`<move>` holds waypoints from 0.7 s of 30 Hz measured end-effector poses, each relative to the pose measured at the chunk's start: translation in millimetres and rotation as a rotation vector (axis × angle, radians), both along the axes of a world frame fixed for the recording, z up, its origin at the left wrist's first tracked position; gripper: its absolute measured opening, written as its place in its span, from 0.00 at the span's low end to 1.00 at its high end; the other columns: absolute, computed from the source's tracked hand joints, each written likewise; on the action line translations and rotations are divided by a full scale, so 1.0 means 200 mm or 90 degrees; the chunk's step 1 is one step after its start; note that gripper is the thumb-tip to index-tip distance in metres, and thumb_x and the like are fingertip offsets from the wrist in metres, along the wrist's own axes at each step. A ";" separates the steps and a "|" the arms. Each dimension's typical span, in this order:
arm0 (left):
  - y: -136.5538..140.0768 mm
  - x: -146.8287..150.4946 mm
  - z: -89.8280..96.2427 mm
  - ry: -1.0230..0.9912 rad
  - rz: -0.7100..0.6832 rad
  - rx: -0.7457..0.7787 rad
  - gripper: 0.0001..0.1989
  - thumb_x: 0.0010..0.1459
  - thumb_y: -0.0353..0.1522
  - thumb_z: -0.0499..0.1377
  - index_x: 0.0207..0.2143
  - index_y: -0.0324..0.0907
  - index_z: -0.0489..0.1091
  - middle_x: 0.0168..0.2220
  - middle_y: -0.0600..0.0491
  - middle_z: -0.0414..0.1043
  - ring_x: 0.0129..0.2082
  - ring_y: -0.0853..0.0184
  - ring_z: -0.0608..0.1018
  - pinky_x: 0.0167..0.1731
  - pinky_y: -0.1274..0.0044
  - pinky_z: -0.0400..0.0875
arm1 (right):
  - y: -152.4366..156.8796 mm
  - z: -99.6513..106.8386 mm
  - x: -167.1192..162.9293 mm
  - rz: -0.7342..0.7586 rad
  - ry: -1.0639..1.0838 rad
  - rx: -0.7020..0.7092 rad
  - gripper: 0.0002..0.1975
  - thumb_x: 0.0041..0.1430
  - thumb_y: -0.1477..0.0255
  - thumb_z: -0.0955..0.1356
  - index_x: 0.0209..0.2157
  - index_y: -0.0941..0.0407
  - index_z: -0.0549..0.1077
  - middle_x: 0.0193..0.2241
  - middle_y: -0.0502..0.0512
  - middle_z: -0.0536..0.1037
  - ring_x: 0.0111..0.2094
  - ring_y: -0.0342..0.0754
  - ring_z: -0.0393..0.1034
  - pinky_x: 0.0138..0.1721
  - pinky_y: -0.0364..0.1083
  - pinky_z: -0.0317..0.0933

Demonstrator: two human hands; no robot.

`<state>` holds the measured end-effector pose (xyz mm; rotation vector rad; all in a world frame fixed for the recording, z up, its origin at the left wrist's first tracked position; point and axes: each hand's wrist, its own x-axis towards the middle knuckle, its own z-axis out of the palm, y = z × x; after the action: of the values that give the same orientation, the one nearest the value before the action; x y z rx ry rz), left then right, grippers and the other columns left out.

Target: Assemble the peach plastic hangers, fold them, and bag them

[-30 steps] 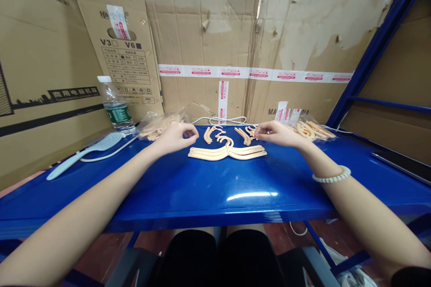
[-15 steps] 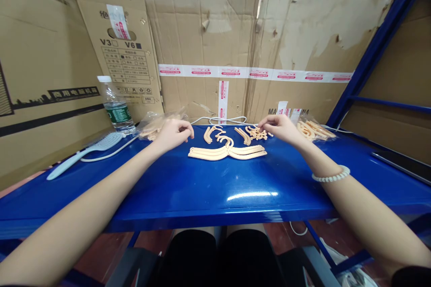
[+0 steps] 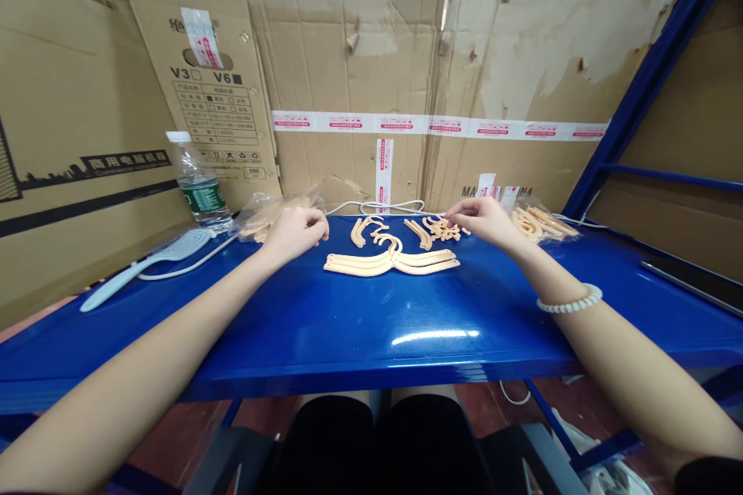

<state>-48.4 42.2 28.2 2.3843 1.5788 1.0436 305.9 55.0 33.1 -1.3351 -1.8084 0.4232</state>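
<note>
My left hand (image 3: pixel 296 233) is loosely closed at the table's back left, in front of a clear plastic bag (image 3: pixel 255 223) of peach plastic parts. Its fingers curl toward the thumb, and I see nothing in them. My right hand (image 3: pixel 484 221) hovers with fingers stretched and slightly apart, beside a heap of small peach pieces (image 3: pixel 442 230). Between the hands, several peach clothes hangers (image 3: pixel 363 266) lie nested with their hooks pointing away. Behind them are curved hanger arms (image 3: pixel 358 233) on the left and more curved arms (image 3: pixel 419 235) on the right.
A water bottle (image 3: pixel 200 189) and a pale blue hairbrush (image 3: pixel 156 259) are on the left. Another bag of parts (image 3: pixel 542 224) lies behind my right hand. A dark phone-like slab (image 3: pixel 693 286) is at the right. Cardboard (image 3: pixel 348 77) walls the back; a white cable (image 3: pixel 395 206) runs along it.
My left hand has shifted slightly left. My right hand and the hanger parts stay where they were.
</note>
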 end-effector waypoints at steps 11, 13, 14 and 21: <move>-0.03 0.04 0.01 0.039 0.034 0.019 0.09 0.46 0.30 0.54 0.22 0.41 0.74 0.19 0.54 0.74 0.22 0.65 0.75 0.24 0.77 0.63 | -0.01 0.00 0.00 -0.007 0.006 0.001 0.08 0.47 0.78 0.66 0.28 0.60 0.78 0.24 0.55 0.81 0.30 0.48 0.77 0.28 0.41 0.65; -0.04 0.05 0.01 0.044 0.039 0.021 0.08 0.46 0.30 0.54 0.22 0.41 0.73 0.18 0.54 0.73 0.23 0.65 0.75 0.24 0.77 0.63 | -0.01 0.00 0.00 -0.008 0.001 0.005 0.08 0.47 0.78 0.66 0.28 0.60 0.78 0.24 0.56 0.81 0.30 0.48 0.77 0.29 0.41 0.65; -0.04 0.05 0.01 0.047 0.040 0.023 0.08 0.46 0.30 0.54 0.22 0.41 0.73 0.18 0.54 0.73 0.23 0.65 0.74 0.24 0.77 0.63 | -0.01 0.00 -0.01 -0.009 -0.002 0.006 0.08 0.47 0.78 0.66 0.28 0.60 0.78 0.24 0.56 0.81 0.30 0.48 0.77 0.29 0.41 0.65; -0.03 0.05 0.00 0.058 0.047 0.043 0.07 0.45 0.32 0.55 0.22 0.41 0.73 0.20 0.54 0.74 0.23 0.66 0.73 0.26 0.76 0.63 | -0.03 0.02 -0.02 -0.031 -0.026 0.032 0.08 0.45 0.77 0.67 0.27 0.61 0.79 0.23 0.56 0.81 0.27 0.47 0.75 0.27 0.41 0.65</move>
<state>-39.1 35.6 28.5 2.4692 1.6991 1.0317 302.1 48.7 37.0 -1.3591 -1.8048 0.3240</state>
